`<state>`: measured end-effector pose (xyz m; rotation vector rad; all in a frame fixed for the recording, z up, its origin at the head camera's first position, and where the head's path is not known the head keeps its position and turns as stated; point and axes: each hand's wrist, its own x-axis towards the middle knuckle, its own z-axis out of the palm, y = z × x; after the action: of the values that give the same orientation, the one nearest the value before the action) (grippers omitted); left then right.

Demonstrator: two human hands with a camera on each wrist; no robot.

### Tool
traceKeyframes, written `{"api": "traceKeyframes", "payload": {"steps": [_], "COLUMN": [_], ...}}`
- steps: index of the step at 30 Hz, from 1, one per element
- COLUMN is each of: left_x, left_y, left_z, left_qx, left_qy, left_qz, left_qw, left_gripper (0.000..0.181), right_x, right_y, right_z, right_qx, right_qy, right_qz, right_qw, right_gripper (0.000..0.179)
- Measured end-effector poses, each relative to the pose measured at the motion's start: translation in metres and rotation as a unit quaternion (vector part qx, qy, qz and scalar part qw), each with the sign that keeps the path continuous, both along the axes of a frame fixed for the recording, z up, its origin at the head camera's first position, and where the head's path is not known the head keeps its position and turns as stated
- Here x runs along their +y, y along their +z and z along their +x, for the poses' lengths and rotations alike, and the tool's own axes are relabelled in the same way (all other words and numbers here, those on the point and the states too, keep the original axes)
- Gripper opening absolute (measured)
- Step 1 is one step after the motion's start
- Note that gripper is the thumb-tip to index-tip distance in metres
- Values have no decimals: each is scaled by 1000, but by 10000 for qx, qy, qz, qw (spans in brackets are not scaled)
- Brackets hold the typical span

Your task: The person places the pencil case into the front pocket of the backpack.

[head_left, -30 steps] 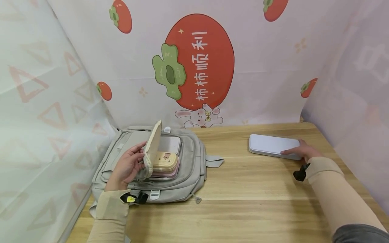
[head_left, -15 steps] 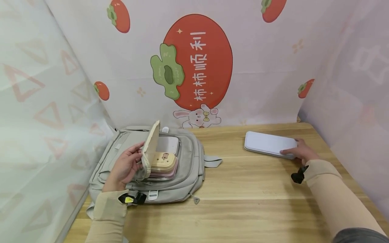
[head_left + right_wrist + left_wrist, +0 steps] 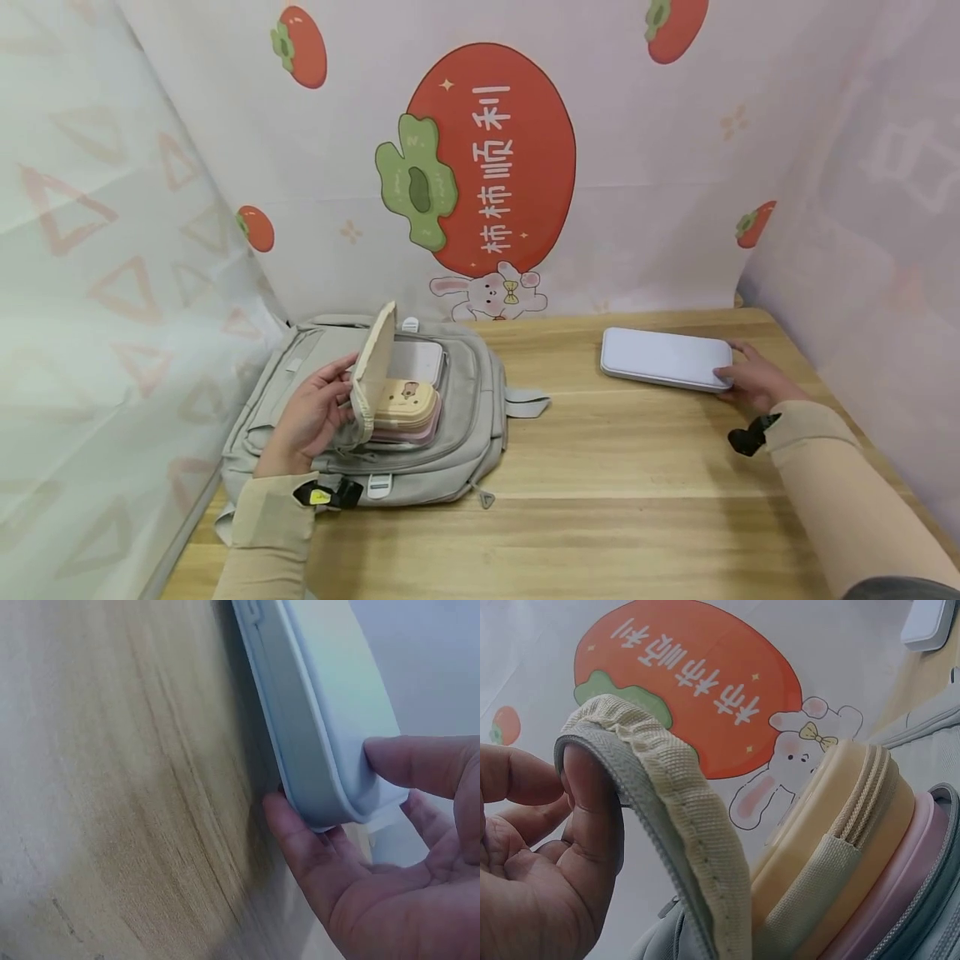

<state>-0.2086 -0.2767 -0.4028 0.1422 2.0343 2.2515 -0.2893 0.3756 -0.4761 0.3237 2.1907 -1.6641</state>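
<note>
A grey backpack point(image 3: 468, 467) lies flat on the wooden table at the left. My left hand point(image 3: 315, 412) pinches the edge of its pocket flap point(image 3: 375, 358) between thumb and fingers and holds it raised. Inside the pocket sit a cream zipped case point(image 3: 408, 400) with a small bear print, a pink case point(image 3: 896, 877) under it and a whitish flat case point(image 3: 420, 360) behind. At the right, my right hand point(image 3: 757, 379) grips the end of a long white pencil case point(image 3: 663, 357). Its thumb point(image 3: 420, 761) presses the lid while other fingers reach under the bottom edge.
Wooden tabletop point(image 3: 585, 467) lies between the backpack and the pencil case. A grey strap point(image 3: 528, 404) sticks out from the bag's right side. A printed cloth backdrop point(image 3: 645, 208) rises behind the table, with cloth at both sides.
My right thumb has shifted toward the right end of the white pencil case, and the case has moved slightly left. My left hand still holds the flap up.
</note>
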Motion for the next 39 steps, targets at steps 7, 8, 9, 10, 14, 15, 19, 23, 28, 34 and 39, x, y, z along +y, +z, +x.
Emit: {"api": "traceKeyframes", "payload": {"steps": [7, 8, 9, 10, 14, 15, 19, 23, 28, 34, 39], "left_x": [-1, -1, -1, 0, 0, 1, 1, 1, -1, -2, -1], "left_y": [-3, -2, -2, -1, 0, 0, 0, 0, -1, -1, 1], "left_z": [0, 0, 0, 0, 0, 0, 2, 2, 1, 1, 0], "left_qx": [16, 11, -1, -14, -30, -33, -30, -1, 19, 14, -16], "left_qy": [32, 29, 28, 34, 46, 65, 95, 75, 39, 18, 27], "left_qz": [144, 130, 114, 100, 129, 164, 222, 269, 439, 409, 235], "left_qw": [9999, 9999, 9999, 9999, 9999, 9998, 9997, 9996, 9990, 9992, 9997], "left_gripper": [51, 50, 50, 51, 50, 49, 44, 42, 35, 36, 48], "right_x": [6, 6, 6, 6, 8, 8, 10, 10, 9, 5, 3], "right_y": [-2, -2, -2, -2, -1, 0, 0, 2, 5, 9, 11], "right_z": [2, 3, 3, 4, 7, 8, 9, 8, 7, 5, 5], "right_qx": [-77, -69, -51, -37, -48, -46, -52, -111, -60, -33, -62], "right_qy": [171, 186, 196, 200, 113, 106, 114, 103, 51, -5, -49], "right_qz": [-682, -763, -843, -938, -1305, -1384, -1529, -1631, -1858, -1925, -2088], "right_qw": [9975, 9969, 9962, 9954, 9914, 9903, 9882, 9865, 9825, 9813, 9779], "right_gripper": [75, 76, 76, 77, 81, 81, 79, 78, 80, 79, 80]}}
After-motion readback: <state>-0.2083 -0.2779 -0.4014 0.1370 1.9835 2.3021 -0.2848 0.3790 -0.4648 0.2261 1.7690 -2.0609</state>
